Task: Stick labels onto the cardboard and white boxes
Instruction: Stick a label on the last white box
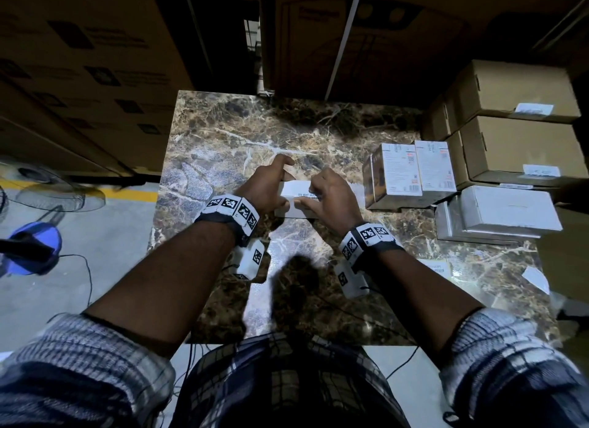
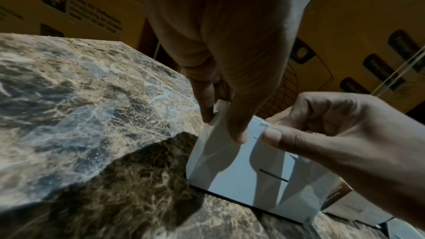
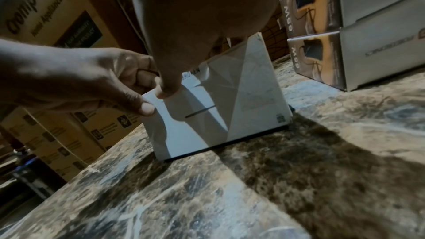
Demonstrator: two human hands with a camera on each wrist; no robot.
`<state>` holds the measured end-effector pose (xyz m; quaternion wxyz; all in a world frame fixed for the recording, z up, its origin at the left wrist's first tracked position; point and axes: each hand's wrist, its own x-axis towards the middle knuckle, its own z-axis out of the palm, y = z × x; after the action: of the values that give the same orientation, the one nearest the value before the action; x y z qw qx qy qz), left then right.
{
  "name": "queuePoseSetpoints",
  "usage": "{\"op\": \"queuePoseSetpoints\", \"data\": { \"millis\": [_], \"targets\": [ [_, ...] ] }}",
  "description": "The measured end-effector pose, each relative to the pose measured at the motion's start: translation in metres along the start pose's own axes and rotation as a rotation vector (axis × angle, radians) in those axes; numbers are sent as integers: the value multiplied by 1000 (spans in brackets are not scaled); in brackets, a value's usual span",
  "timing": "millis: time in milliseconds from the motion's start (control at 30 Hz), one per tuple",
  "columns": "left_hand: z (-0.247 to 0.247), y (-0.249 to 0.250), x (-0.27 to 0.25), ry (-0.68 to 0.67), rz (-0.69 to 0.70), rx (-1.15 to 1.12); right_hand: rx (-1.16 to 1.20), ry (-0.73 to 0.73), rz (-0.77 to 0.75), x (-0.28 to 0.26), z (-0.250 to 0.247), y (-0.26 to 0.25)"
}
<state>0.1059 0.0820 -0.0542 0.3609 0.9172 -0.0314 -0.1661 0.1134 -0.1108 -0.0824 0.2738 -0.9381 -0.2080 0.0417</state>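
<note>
Head view | both hands [image 1: 271, 188] [image 1: 331, 198] pinch flat white box [image 1: 294, 211] | marble table [image 1: 223, 134]

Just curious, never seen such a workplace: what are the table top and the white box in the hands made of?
Table top: looks like polished brown marble or a marble-look laminate, veined and glossy. White box: seemingly thin smooth paperboard, with sharp folded edges and a slit.

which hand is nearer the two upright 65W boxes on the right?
Right. The right hand works on the white box mid-table, beside the 65W boxes; the left hand is on that box's far side.
</note>
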Motion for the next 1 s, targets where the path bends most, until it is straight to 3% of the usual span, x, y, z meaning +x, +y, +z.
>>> {"op": "queuePoseSetpoints", "data": {
  "millis": [133, 567, 867, 1000],
  "targets": [
    [1, -2, 0, -2, 1, -5, 84, -47, -23, -8, -5, 10],
    [5, -5, -4, 20, 1, -13, 35, 45, -95, -7, 3, -22],
    [6, -5, -1, -7, -33, -2, 10, 29, -170, -22, -15, 13],
    [5, -6, -1, 2, -40, -2, -22, 18, -200, -18, -11, 3]
  ]
}}
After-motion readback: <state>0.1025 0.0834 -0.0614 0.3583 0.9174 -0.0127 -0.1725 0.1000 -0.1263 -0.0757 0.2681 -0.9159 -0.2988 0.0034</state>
